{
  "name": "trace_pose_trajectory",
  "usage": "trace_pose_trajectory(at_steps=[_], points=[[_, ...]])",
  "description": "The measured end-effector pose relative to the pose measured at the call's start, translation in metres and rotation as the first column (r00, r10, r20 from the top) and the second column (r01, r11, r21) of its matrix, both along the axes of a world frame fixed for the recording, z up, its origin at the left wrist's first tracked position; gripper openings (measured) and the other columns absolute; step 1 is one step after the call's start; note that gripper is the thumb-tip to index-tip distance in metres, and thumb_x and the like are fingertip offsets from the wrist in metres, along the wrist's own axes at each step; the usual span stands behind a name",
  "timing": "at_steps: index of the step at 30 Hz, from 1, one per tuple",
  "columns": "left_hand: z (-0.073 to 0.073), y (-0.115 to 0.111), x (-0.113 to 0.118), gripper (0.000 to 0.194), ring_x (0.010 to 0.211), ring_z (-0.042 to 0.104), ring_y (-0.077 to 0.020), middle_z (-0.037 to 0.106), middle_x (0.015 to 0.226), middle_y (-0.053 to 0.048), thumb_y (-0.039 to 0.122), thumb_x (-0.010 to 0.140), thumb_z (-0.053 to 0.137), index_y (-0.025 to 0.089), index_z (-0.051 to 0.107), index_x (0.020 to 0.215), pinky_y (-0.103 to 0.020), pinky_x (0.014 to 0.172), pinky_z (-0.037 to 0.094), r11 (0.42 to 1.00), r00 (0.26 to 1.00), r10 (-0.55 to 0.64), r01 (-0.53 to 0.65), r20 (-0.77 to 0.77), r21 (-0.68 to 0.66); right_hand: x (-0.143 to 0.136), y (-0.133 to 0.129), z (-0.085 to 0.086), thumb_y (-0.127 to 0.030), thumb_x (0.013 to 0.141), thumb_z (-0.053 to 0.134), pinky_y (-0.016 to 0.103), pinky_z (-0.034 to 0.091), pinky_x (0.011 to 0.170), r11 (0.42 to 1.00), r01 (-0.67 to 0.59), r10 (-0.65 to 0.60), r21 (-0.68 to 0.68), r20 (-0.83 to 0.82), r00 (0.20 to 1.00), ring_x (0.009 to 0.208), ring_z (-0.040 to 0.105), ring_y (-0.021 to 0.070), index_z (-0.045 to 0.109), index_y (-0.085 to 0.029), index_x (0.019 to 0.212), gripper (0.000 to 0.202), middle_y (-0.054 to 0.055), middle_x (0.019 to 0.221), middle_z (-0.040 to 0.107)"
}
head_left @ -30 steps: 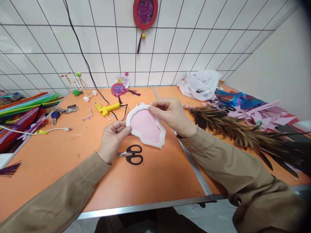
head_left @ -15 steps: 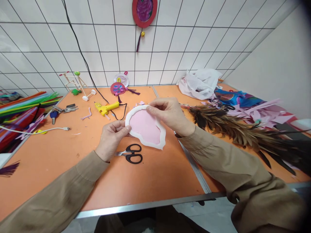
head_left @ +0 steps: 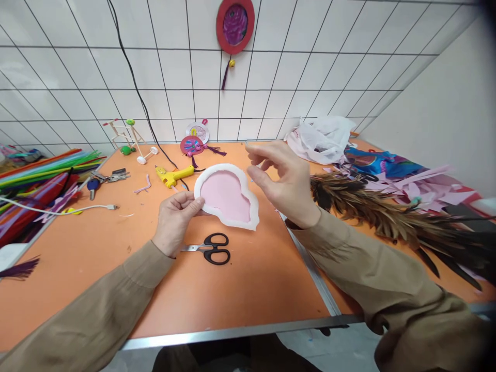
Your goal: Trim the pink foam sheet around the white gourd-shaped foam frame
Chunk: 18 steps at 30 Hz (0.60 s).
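My left hand pinches the left edge of a pink cutout with a white border, thumb on its front face. The cutout has a rounded top and a wavy, narrower lower right end, and it is tilted above the table. My right hand is raised just right of the cutout, apart from it, with thumb and fingers spread and nothing between them. Black-handled scissors lie on the table below the cutout, their blade tips hidden by my left wrist. A yellow glue gun lies behind my left hand.
Pipe cleaners, keys and a white cable lie at the left. A stick model and tasselled ornaments stand near the tiled wall. At the right are brown feathers, pink scraps and a white plastic bag.
My right hand has let go of the cutout's upper right edge and opened, moving slightly right. The cutout stays in my left hand. The whole view has shifted a little.
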<state>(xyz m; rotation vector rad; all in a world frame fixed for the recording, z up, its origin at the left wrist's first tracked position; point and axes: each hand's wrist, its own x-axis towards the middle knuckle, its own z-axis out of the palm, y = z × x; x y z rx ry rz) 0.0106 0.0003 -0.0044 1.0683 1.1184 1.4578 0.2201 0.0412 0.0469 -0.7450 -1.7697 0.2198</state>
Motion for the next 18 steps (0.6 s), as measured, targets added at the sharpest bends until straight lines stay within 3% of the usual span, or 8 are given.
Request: trace_pose_trajectory(at_steps=[2, 4, 5, 7, 8, 12, 18], points=[[0.001, 0.002, -0.003, 0.028, 0.059, 0.069, -0.0175, 0.072, 0.062, -0.002, 0.038, 0.062, 0.089, 0.016, 0.071, 0.065, -0.030, 0.067, 0.057, 1.000, 1.000, 0.023, -0.023, 0.016, 0.007, -0.003, -0.016, 0.001, -0.019, 0.090, 0.058, 0.034, 0.049, 0.069, 0.982, -0.096, 0.077, 0.162, 0.118, 0.990, 0.078, 0.062, 0.0186, 0.070, -0.022, 0.098, 0.014, 0.005, 0.082, 0.068], [0.002, 0.004, -0.005, 0.028, 0.058, 0.068, -0.0173, 0.072, 0.062, -0.002, 0.038, 0.061, 0.089, 0.016, 0.072, 0.067, -0.032, 0.068, 0.057, 0.999, 0.999, 0.035, -0.036, 0.034, 0.006, -0.011, -0.032, -0.006, -0.019, 0.095, 0.053, 0.033, 0.049, 0.066, 0.933, -0.340, 0.261, 0.121, 0.424, 0.867, 0.073, 0.061, 0.0176, 0.070, -0.018, 0.095, 0.017, 0.006, 0.081, 0.068], [0.002, 0.004, -0.005, 0.028, 0.058, 0.068, -0.0174, 0.072, 0.063, -0.002, 0.038, 0.061, 0.090, 0.016, 0.073, 0.069, -0.032, 0.068, 0.057, 0.999, 0.998, 0.041, -0.041, 0.042, 0.005, -0.016, -0.039, -0.013, -0.020, 0.096, 0.051, 0.034, 0.047, 0.063, 0.913, -0.407, 0.298, 0.037, 0.621, 0.725, 0.073, 0.061, 0.0188, 0.070, -0.016, 0.097, 0.019, 0.007, 0.081, 0.068], [0.002, 0.005, -0.006, 0.029, 0.058, 0.068, -0.0179, 0.072, 0.064, -0.002, 0.039, 0.061, 0.090, 0.017, 0.075, 0.072, -0.034, 0.069, 0.058, 0.999, 0.997, 0.050, -0.050, 0.060, 0.011, -0.028, -0.050, -0.031, -0.013, 0.095, 0.047, 0.035, 0.042, 0.057, 0.921, -0.372, 0.270, -0.114, 0.876, 0.400, 0.069, 0.057, 0.0202, 0.069, -0.015, 0.096, 0.023, 0.007, 0.080, 0.067], [0.002, 0.005, -0.006, 0.029, 0.059, 0.068, -0.0183, 0.073, 0.066, -0.002, 0.039, 0.061, 0.089, 0.017, 0.075, 0.073, -0.035, 0.069, 0.058, 0.998, 0.996, 0.053, -0.054, 0.070, 0.019, -0.034, -0.054, -0.040, -0.010, 0.092, 0.049, 0.035, 0.040, 0.055, 0.925, -0.352, 0.270, -0.140, 0.896, 0.352, 0.069, 0.056, 0.0207, 0.069, -0.014, 0.095, 0.021, 0.008, 0.081, 0.067], [0.001, 0.004, -0.005, 0.028, 0.064, 0.071, -0.0209, 0.075, 0.069, -0.003, 0.039, 0.063, 0.088, 0.017, 0.075, 0.074, -0.038, 0.072, 0.059, 0.998, 0.995, 0.040, -0.044, 0.096, 0.046, -0.045, -0.059, -0.062, -0.005, 0.090, 0.050, 0.032, 0.036, 0.057, 0.932, -0.308, 0.284, -0.189, 0.910, 0.302, 0.073, 0.052, 0.0186, 0.067, -0.011, 0.099, 0.020, 0.010, 0.089, 0.065], [0.002, -0.001, -0.005, 0.027, 0.063, 0.071, -0.0192, 0.075, 0.068, -0.001, 0.038, 0.063, 0.089, 0.018, 0.075, 0.074, -0.036, 0.074, 0.061, 0.998, 0.993, 0.031, -0.037, 0.114, 0.048, -0.043, -0.060, -0.060, -0.006, 0.087, 0.054, 0.030, 0.026, 0.056, 0.947, -0.188, 0.312, -0.262, 0.893, 0.326, 0.072, 0.047, 0.0176, 0.067, -0.015, 0.105, 0.023, 0.010, 0.092, 0.062]])
